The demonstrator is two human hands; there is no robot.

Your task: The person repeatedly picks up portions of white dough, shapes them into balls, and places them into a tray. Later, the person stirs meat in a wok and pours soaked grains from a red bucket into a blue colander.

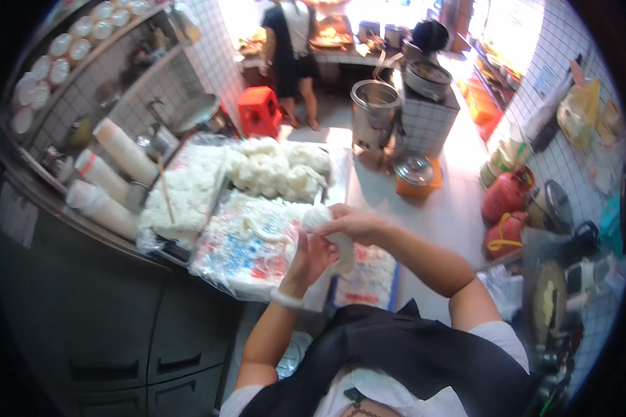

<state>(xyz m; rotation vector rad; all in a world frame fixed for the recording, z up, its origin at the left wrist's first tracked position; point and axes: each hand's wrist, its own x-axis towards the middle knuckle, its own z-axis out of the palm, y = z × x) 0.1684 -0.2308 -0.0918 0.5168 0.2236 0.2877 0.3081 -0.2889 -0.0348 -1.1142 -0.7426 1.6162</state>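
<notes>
Nearest, I log a dark apron (389, 347). Beyond it, the left hand (311, 257) is raised against the underside of a white lump (316, 217) – from my station I cannot tell whether its fingers pinch. The right hand (355, 224) closes around the lump's right side, fingers pressed to it. The lump sits between the hands, by the right edge of a plastic-covered tray (257, 258). A pale strip (343, 254) shows below the right hand.

Farther: white doughy clumps (278, 167) heaped together; to their left, a wooden stick (165, 187) on a white layer. Farthest – steel pot (375, 115), red stool (259, 111), another person (289, 55) standing at a counter.
</notes>
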